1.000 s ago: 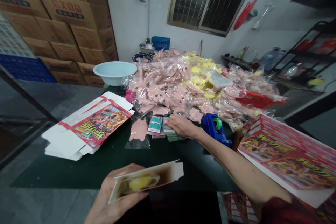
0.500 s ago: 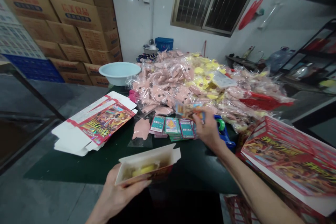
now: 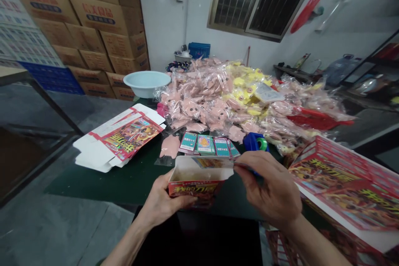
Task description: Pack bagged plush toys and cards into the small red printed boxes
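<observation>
My left hand [image 3: 163, 201] is closed around a small red printed carton [image 3: 196, 191], held upright with its top open. My right hand [image 3: 271, 187] is pinched at the carton's right rim, on a colourful picture card [image 3: 212, 162] that stands along the inside of the back wall. How much of the card is in the carton is hidden by the fingers. Just behind lie stacks of teal-backed cards [image 3: 204, 144] and a pink pig-shaped piece in a clear bag [image 3: 170, 147]. A blue tape dispenser [image 3: 253, 141] with green tape sits beyond my right hand.
Bagged pink and yellow plush pieces [image 3: 215, 99] are heaped across the back of the dark green table [image 3: 131, 185]. Flattened cartons [image 3: 124, 135] lie left, near a pale blue basin [image 3: 146, 85]. Filled-looking red cartons [image 3: 336, 178] stand right. Brown boxes [image 3: 96, 14] are stacked behind.
My right hand has come back from the card stacks to the carton with the picture card. My left hand has raised the carton and turned its printed front towards me.
</observation>
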Demonstrator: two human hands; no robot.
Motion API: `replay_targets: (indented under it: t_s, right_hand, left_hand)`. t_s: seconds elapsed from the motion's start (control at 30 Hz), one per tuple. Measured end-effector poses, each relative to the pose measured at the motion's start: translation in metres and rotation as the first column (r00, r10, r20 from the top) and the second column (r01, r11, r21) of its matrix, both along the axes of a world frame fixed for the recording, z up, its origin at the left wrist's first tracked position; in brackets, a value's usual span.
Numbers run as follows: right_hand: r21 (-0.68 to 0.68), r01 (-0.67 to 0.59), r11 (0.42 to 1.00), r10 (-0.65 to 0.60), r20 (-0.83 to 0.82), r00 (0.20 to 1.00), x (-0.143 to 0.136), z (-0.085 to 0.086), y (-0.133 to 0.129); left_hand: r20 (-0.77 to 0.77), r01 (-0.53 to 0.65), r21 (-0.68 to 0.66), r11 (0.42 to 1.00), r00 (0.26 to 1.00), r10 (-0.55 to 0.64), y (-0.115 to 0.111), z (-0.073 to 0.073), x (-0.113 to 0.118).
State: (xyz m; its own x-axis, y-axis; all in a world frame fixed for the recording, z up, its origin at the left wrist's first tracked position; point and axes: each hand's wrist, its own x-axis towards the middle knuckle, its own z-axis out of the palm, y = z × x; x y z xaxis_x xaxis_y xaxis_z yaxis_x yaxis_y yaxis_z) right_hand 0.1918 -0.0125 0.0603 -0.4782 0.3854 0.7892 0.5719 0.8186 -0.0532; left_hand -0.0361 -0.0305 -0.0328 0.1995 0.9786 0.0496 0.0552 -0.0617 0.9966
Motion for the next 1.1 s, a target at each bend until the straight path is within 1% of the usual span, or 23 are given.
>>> replay_targets:
  t_s: [0.1,0.13,0.2,0.27,0.3,0.37,0.43,0.5,0.53,0.6,0.63,0.67,0.7,0.73,0.77,0.8,0.83,0.87,0.9,0.93,1.0,1.03,1.1]
  right_hand:
    - [-0.022,-0.089,0.996,0.092,0.213,0.973,0.006,0.009,-0.001]
    - [-0.022,-0.085,0.996,0.088,0.265,0.96,0.005,0.012,-0.003]
    - [0.005,0.0,1.0,-0.001,0.322,0.947,-0.002,0.015,-0.007]
    - [0.029,0.088,0.996,-0.092,0.342,0.935,-0.016,0.01,-0.011]
    - [0.022,0.107,0.994,-0.108,0.343,0.933,-0.024,0.005,-0.013]
    - [-0.008,0.104,0.995,-0.096,0.32,0.943,-0.039,-0.008,-0.015]
    - [-0.04,0.114,0.993,-0.099,0.27,0.958,-0.05,-0.021,-0.018]
    - [-0.094,0.141,0.985,-0.117,0.227,0.967,-0.054,-0.027,-0.02]
    - [-0.105,0.142,0.984,-0.121,0.187,0.975,-0.053,-0.027,-0.021]
    - [-0.071,0.143,0.987,-0.142,0.025,0.99,-0.048,-0.027,-0.022]
    - [-0.041,0.16,0.986,-0.163,-0.111,0.98,-0.044,-0.029,-0.023]
    - [-0.043,0.191,0.981,-0.195,-0.264,0.945,-0.04,-0.032,-0.023]
    - [-0.098,0.212,0.972,-0.234,-0.396,0.888,-0.036,-0.037,-0.023]
    - [-0.197,0.197,0.96,-0.271,-0.492,0.827,-0.034,-0.045,-0.022]
    - [-0.308,0.14,0.941,-0.296,-0.552,0.78,-0.034,-0.055,-0.02]
    - [-0.402,0.057,0.914,-0.306,-0.591,0.746,-0.035,-0.067,-0.017]
    - [-0.467,-0.027,0.884,-0.303,-0.615,0.728,-0.038,-0.078,-0.013]
    - [-0.492,-0.093,0.866,-0.286,-0.64,0.713,-0.041,-0.089,-0.009]
    - [-0.48,-0.132,0.867,-0.264,-0.668,0.696,-0.046,-0.099,-0.004]
    - [-0.452,-0.14,0.881,-0.247,-0.691,0.679,-0.05,-0.106,0.0]
    - [-0.385,-0.11,0.916,-0.214,-0.702,0.679,-0.057,-0.113,0.006]
    - [-0.362,-0.092,0.928,-0.196,-0.682,0.705,-0.058,-0.113,0.007]
    - [-0.339,-0.07,0.938,-0.158,-0.598,0.786,-0.056,-0.109,0.007]
  left_hand:
    - [-0.008,0.031,0.022,0.999,0.999,-0.031,0.0,0.003,0.0]
    - [-0.017,0.049,0.024,0.999,0.999,-0.048,0.0,0.005,0.0]
    - [-0.032,0.092,0.018,0.996,0.995,-0.091,0.001,0.008,0.0]
    - [-0.022,0.117,0.022,0.993,0.993,-0.116,0.002,0.009,0.001]
    - [-0.011,0.119,0.039,0.992,0.993,-0.118,0.003,0.009,0.001]
    - [0.005,0.103,0.1,0.99,0.995,-0.104,0.004,0.006,0.002]
    - [-0.004,0.087,0.167,0.982,0.996,-0.087,0.004,0.003,0.002]
    - [-0.018,0.06,0.216,0.975,0.998,-0.057,0.003,-0.001,0.004]
    - [-0.011,0.018,0.242,0.97,1.0,-0.016,0.002,-0.003,0.006]
    - [0.028,-0.151,0.305,0.94,0.988,0.15,0.0,-0.008,0.009]
    - [0.053,-0.263,0.347,0.9,0.964,0.261,-0.001,-0.01,0.01]
    - [0.084,-0.377,0.399,0.836,0.923,0.376,-0.001,-0.013,0.012]
    - [0.109,-0.463,0.456,0.76,0.877,0.469,0.0,-0.015,0.012]
    - [0.113,-0.501,0.514,0.697,0.845,0.523,0.001,-0.018,0.013]
    - [0.089,-0.487,0.571,0.661,0.837,0.54,0.003,-0.02,0.013]
    - [0.046,-0.437,0.623,0.648,0.848,0.527,0.007,-0.022,0.013]
    - [-0.003,-0.374,0.662,0.65,0.866,0.501,0.01,-0.024,0.013]
    - [-0.047,-0.317,0.683,0.658,0.88,0.473,0.013,-0.025,0.012]
    - [-0.073,-0.286,0.692,0.663,0.886,0.458,0.016,-0.026,0.01]
    - [-0.074,-0.285,0.696,0.659,0.884,0.461,0.018,-0.026,0.009]
    - [-0.052,-0.31,0.689,0.655,0.88,0.472,0.019,-0.023,0.004]
    - [-0.051,-0.308,0.68,0.665,0.885,0.462,0.018,-0.02,0.001]
    - [-0.068,-0.269,0.664,0.698,0.908,0.414,0.015,-0.011,-0.003]
